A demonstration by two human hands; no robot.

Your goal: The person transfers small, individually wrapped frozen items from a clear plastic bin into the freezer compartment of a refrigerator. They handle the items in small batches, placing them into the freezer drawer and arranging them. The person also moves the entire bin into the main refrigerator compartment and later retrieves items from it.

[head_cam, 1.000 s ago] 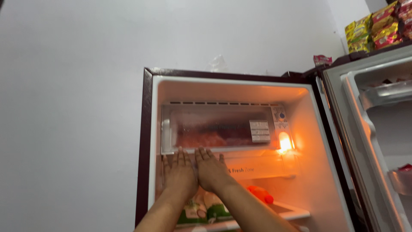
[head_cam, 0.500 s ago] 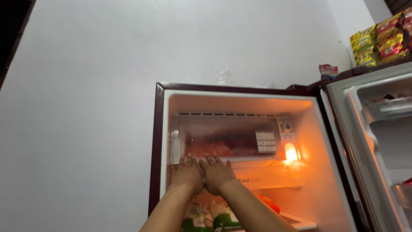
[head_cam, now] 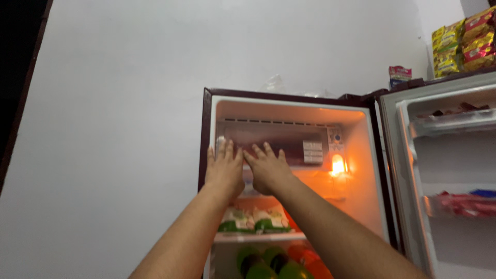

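Since a moment ago our hands have climbed from the shelf edge onto the freezer flap. Nearest us, round green and orange produce [head_cam: 268,261] fills the bottom of the open fridge, with soft green-and-white plastic packets [head_cam: 251,220] on the glass shelf above. Higher, our left hand [head_cam: 225,168] and right hand [head_cam: 268,168] lie open, fingers spread flat, side by side against the smooth translucent plastic freezer flap [head_cam: 289,144]. A glowing orange lamp [head_cam: 338,165] sits right of it.
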